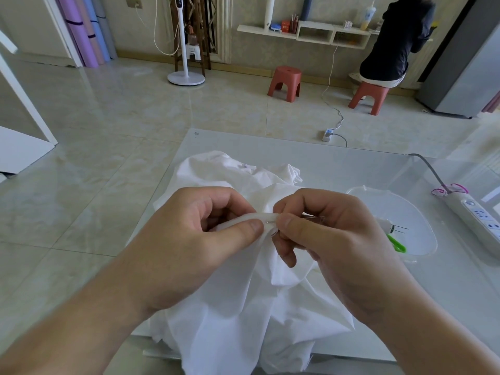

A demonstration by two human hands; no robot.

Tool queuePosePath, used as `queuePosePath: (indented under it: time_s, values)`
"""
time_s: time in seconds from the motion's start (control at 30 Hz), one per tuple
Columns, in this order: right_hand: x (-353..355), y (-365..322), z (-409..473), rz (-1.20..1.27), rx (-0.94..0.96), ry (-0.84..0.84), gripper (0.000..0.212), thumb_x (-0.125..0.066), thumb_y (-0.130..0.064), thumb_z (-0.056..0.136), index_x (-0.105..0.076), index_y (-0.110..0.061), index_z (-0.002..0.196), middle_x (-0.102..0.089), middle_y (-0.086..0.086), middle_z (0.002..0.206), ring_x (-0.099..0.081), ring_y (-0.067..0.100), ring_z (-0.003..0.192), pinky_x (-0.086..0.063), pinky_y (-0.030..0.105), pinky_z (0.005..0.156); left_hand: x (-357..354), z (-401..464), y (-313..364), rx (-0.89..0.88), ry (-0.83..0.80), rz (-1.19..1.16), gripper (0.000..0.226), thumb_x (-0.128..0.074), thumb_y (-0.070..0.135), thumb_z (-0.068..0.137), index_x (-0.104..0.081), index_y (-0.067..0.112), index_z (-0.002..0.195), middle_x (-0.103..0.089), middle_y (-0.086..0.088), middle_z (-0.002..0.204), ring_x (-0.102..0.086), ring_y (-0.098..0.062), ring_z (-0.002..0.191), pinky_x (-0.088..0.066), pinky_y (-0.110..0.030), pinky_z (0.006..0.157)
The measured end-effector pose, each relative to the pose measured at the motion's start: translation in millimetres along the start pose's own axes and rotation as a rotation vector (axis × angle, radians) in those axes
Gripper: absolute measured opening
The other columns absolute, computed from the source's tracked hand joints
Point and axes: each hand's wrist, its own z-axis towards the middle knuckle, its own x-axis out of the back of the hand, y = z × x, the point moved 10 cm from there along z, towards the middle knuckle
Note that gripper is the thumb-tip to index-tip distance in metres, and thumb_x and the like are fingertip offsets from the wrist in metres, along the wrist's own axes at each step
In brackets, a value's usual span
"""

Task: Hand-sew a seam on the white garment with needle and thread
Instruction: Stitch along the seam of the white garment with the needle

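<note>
The white garment [238, 299] lies crumpled on the pale table [338, 163] and hangs over its near edge. My left hand [189, 239] pinches a folded edge of the cloth between thumb and fingers and holds it raised. My right hand [330, 239] meets it from the right, thumb and forefinger pinching the thin needle [311, 218], whose tip enters the fold beside my left thumb. The thread is too fine to make out.
A clear plastic tray [416, 212] at the right holds spare needles and a green tool [396, 243]. A white power strip [479, 220] lies at the table's right edge. Across the tiled floor stand two red stools [285, 82], a fan stand [186, 77] and a seated person [392, 44].
</note>
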Motion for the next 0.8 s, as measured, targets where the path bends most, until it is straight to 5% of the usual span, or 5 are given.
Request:
queuePosePath:
  time_s: [0.1, 0.47, 0.8]
  values:
    - [-2, 5, 2, 0.089, -0.024, -0.032, 0.017, -0.065, -0.003, 0.085, -0.062, 0.01, 0.076, -0.061, 0.017, 0.074, -0.056, 0.03, 0.063, -0.047, 0.03, 0.062, 1, 0, -2, 0.01, 0.004, -0.009, 0.018, -0.072, 0.04, 0.082, -0.08, 0.024, 0.087, -0.072, -0.002, 0.077, -0.071, -0.026, 0.08, -0.054, -0.037, 0.076]
    - [-10, 11, 2, 0.25, -0.102, -0.102, 0.011, -0.064, 0.001, 0.084, -0.067, 0.007, 0.075, -0.058, 0.023, 0.079, -0.057, 0.029, 0.066, -0.048, 0.032, 0.059, 2, 0, 0, 0.0, 0.013, -0.016, 0.02, -0.071, 0.04, 0.082, -0.08, 0.023, 0.086, -0.073, -0.013, 0.083, -0.068, -0.038, 0.087, -0.052, -0.039, 0.077]
    - [-20, 14, 0, 0.393, -0.16, -0.128, 0.015, -0.061, 0.006, 0.083, -0.063, 0.002, 0.068, -0.056, 0.018, 0.077, -0.056, 0.025, 0.061, -0.047, 0.028, 0.056, -1, 0, -1, 0.0, -0.007, -0.061, 0.02, -0.072, 0.037, 0.088, -0.079, 0.019, 0.091, -0.079, -0.014, 0.09, -0.074, -0.041, 0.095, -0.055, -0.067, 0.094]
